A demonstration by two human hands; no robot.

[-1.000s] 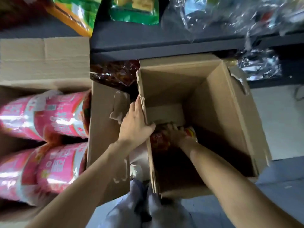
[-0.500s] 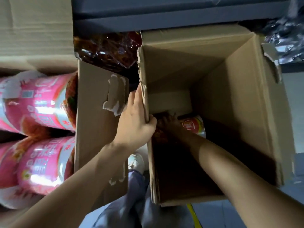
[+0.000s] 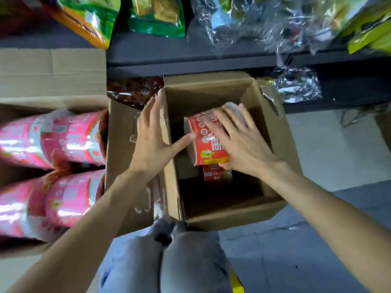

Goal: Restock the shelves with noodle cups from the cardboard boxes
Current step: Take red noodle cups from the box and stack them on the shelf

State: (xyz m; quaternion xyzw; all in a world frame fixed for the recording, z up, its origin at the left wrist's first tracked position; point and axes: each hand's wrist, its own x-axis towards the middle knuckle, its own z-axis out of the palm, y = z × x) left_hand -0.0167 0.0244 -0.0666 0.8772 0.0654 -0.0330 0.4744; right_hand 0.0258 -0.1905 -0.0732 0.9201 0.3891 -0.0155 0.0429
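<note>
A red noodle cup (image 3: 203,142) lies on its side, raised near the top of the open cardboard box (image 3: 232,214). My right hand (image 3: 239,142) holds it, with the fingers spread over its side and the thumb underneath. My left hand (image 3: 152,144) hovers over the box's left wall, fingers straight. Its thumb touches the cup's left end. A second red cup (image 3: 215,173) lies deeper in the box, partly hidden by the first.
A second open box on the left holds several pink noodle cups (image 3: 69,134); its flap (image 3: 120,144) stands against the first box. The dark shelf (image 3: 190,64) runs ahead, with green snack bags (image 3: 156,15) and clear plastic wrap (image 3: 264,22) on it. My knees (image 3: 169,261) are below.
My right hand has come up from the box's bottom with the red cup. My left hand has let go of the box's left wall and opened, its thumb now at the cup.
</note>
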